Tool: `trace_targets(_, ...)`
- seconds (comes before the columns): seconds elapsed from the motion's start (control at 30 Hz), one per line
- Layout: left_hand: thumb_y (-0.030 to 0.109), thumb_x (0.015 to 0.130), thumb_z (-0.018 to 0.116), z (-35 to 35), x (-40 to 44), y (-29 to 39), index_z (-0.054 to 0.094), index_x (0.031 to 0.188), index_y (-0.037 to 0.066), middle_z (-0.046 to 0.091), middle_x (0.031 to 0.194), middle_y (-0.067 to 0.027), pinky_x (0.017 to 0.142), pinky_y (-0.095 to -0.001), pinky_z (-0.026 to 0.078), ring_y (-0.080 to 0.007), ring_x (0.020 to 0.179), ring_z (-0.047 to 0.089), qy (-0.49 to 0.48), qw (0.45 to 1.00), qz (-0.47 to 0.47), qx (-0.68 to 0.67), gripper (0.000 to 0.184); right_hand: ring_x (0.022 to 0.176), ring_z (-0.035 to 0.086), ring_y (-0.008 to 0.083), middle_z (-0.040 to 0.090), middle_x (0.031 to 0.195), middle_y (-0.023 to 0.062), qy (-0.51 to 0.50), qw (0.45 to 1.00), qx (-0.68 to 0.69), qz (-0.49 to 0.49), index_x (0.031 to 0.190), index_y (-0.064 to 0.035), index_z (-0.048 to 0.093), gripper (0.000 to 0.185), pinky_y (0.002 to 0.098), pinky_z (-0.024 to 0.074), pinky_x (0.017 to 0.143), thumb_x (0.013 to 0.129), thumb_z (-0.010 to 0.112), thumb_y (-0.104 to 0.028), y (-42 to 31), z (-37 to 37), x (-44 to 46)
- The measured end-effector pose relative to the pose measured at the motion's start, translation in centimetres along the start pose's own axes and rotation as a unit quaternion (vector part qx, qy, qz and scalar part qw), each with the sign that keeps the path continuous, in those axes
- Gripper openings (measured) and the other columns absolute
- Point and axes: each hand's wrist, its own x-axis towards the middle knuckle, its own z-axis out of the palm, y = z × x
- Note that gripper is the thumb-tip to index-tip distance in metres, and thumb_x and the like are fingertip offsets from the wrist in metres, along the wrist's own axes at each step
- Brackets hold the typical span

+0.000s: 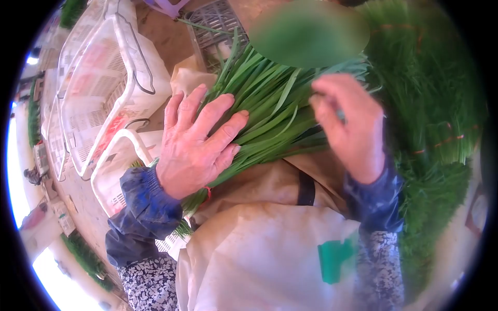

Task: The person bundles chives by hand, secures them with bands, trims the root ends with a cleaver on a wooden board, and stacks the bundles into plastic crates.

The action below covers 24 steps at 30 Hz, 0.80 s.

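A bundle of long green leaves lies across the lap, over a tan and whitish apron. My left hand rests on the lower left part of the bundle, fingers spread over the leaves. Just below that hand a red tie goes round the stems. My right hand is raised at the right edge of the bundle, its fingers curled and the thumb near the forefinger. Whether anything is between those fingertips is too small to make out.
White plastic baskets with wire handles stand at the left. A large pile of green leaves with reddish ties fills the right side. A grey crate sits beyond the bundle. Part of the top is blurred.
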Motion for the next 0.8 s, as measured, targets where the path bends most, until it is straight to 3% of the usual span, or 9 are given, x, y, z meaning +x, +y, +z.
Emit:
trace_targets(0.13, 0.014, 0.069, 0.072, -0.1, -0.1, 0.2, 0.064, 0.123, 0.012, 0.053, 0.134, -0.0129, 0.106, -0.0606, 0.034, -0.0423, 0.128, 0.045, 0.001, 1.0, 0.0, 0.0, 0.054, 0.077, 0.063, 0.036, 0.064, 0.087, 0.0166, 0.038, 0.999, 0.028, 0.024, 0.099, 0.0, 0.062, 0.019, 0.0416, 0.0512, 0.066, 0.084, 0.069, -0.009, 1.2, 0.9, 2.6)
trace_targets(0.2, 0.012, 0.068, 0.072, -0.2, -0.1, 0.3, 0.063, 0.123, 0.013, 0.053, 0.135, -0.0128, 0.106, -0.0602, 0.034, -0.042, 0.128, 0.045, 0.001, 1.0, -0.002, -0.003, 0.056, 0.068, 0.063, 0.017, 0.066, 0.082, 0.0113, -0.035, 0.998, -0.048, 0.001, 0.104, 0.0001, 0.067, 0.02, 0.0285, 0.0504, 0.064, 0.085, 0.07, -0.003, 2.0, 1.2, 3.4)
trace_targets(0.23, 0.012, 0.068, 0.072, -0.2, -0.2, 0.4, 0.063, 0.123, 0.013, 0.053, 0.135, -0.0128, 0.106, -0.0602, 0.034, -0.042, 0.128, 0.045, 0.001, 1.0, -0.005, -0.003, 0.056, 0.068, 0.063, 0.017, 0.066, 0.082, 0.0113, -0.038, 0.998, -0.046, 0.0, 0.104, 0.0001, 0.067, 0.02, 0.0285, 0.0504, 0.064, 0.085, 0.07, -0.003, 2.2, 1.5, 3.7)
trace_targets(0.33, 0.011, 0.068, 0.072, 0.0, -0.2, 0.3, 0.064, 0.123, 0.013, 0.053, 0.134, -0.0123, 0.106, -0.0594, 0.035, -0.0415, 0.127, 0.046, 0.011, 1.0, -0.005, -0.004, 0.056, 0.071, 0.061, 0.0374, 0.062, 0.076, 0.0158, -0.05, 0.997, 0.054, 0.016, 0.087, -0.0009, 0.061, 0.014, 0.043, 0.0472, 0.062, 0.081, 0.069, -0.01, 2.7, 2.2, 4.0)
trace_targets(0.37, 0.011, 0.068, 0.072, 0.0, -0.2, 0.2, 0.064, 0.122, 0.012, 0.054, 0.133, -0.0129, 0.105, -0.0585, 0.036, -0.0416, 0.125, 0.048, 0.02, 1.0, 0.004, -0.007, 0.054, 0.071, 0.061, 0.0374, 0.062, 0.076, 0.0158, -0.052, 0.997, 0.055, 0.016, 0.087, -0.0009, 0.061, 0.014, 0.043, 0.0472, 0.062, 0.081, 0.069, -0.01, 2.6, 2.2, 4.1)
trace_targets(0.53, 0.01, 0.072, 0.07, -0.3, 0.0, -1.0, 0.067, 0.114, 0.007, 0.059, 0.125, -0.0165, 0.103, -0.0537, 0.04, -0.0411, 0.116, 0.054, 0.09, 0.995, 0.036, -0.037, 0.042, 0.06, 0.056, 0.0185, 0.057, 0.068, 0.0079, -0.057, 0.99, 0.125, 0.008, 0.084, -0.0024, 0.059, 0.011, 0.0304, 0.0451, 0.058, 0.084, 0.069, -0.007, 0.0, 0.6, 5.5)
trace_targets(0.57, 0.009, 0.075, 0.069, -0.6, 0.1, -1.4, 0.067, 0.111, 0.005, 0.06, 0.122, -0.0178, 0.101, -0.0512, 0.042, -0.0405, 0.113, 0.056, 0.108, 0.99, 0.041, -0.081, 0.037, 0.06, 0.056, 0.0185, 0.057, 0.068, 0.0079, -0.06, 0.99, 0.129, 0.003, 0.084, -0.0024, 0.059, 0.011, 0.0304, 0.0451, 0.058, 0.084, 0.069, -0.007, -1.0, 0.0, 5.9)
trace_targets(0.67, 0.007, 0.081, 0.068, -1.9, 0.1, -1.8, 0.066, 0.106, 0.0, 0.061, 0.116, -0.0196, 0.094, -0.0425, 0.045, -0.0361, 0.106, 0.06, 0.138, 0.98, 0.024, -0.138, 0.026, 0.072, 0.054, 0.0038, 0.058, 0.078, -0.0041, -0.13, 0.988, 0.078, -0.019, 0.09, -0.0008, 0.062, 0.005, 0.021, 0.044, 0.068, 0.086, 0.065, 0.001, -4.1, -1.9, 7.1)
trace_targets(0.8, 0.005, 0.081, 0.072, -2.9, 1.2, -1.6, 0.066, 0.104, 0.0, 0.061, 0.109, -0.0172, 0.088, -0.0349, 0.047, -0.0294, 0.101, 0.062, 0.16, 0.964, -0.01, -0.21, 0.025, 0.082, 0.055, 0.0055, 0.061, 0.087, -0.0003, -0.19, 0.971, 0.144, -0.002, 0.093, 0.0002, 0.061, 0.008, 0.0211, 0.0436, 0.075, 0.086, 0.062, 0.003, -5.9, -2.2, 7.9)
